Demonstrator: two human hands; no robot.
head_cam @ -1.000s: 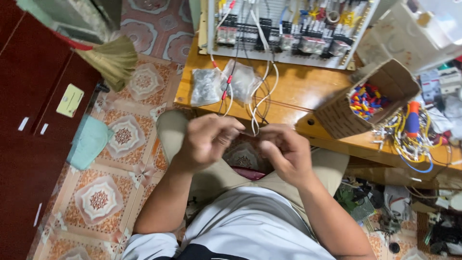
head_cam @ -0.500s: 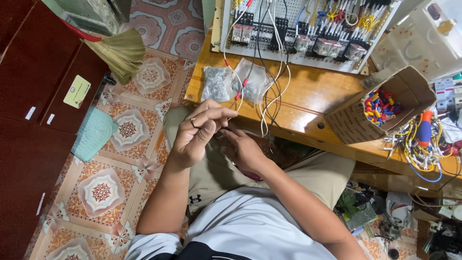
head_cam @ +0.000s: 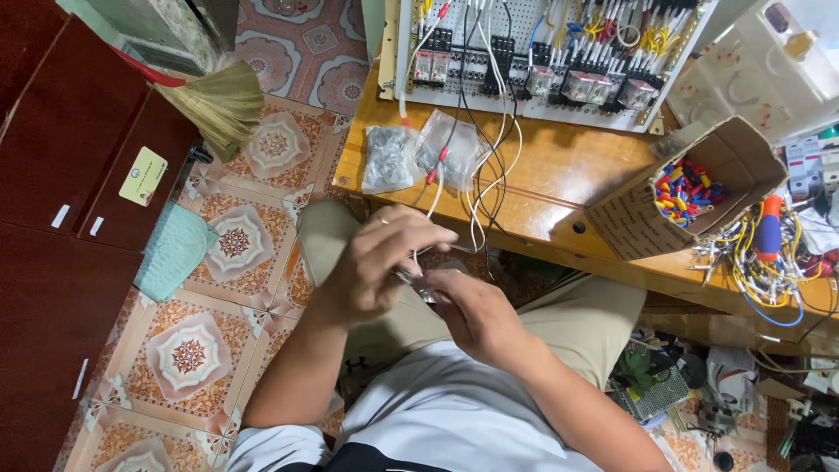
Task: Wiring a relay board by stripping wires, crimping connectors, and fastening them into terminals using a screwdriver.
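Head view: two hands meet on a white wire

Fingers of the left hand (head_cam: pixel 380 262) curl narrow, pinching a white wire (head_cam: pixel 434 194) with a red tip; whether the right hand (head_cam: pixel 468 310) grips it cannot be told. Both hands touch above the lap. Beyond lie two clear bags (head_cam: pixel 418 156) on the wooden surface (head_cam: pixel 559 175), a wired panel (head_cam: pixel 542 61) and a cardboard box (head_cam: pixel 682 188) of coloured connectors.

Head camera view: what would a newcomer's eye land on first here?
First, the two hands meeting over the lap: the left hand and right hand pinch a small metal piece on a white wire. Beyond them, a wiring board crowded with relays and coloured leads lies on the wooden bench. A cardboard box of bright connectors sits at its right.
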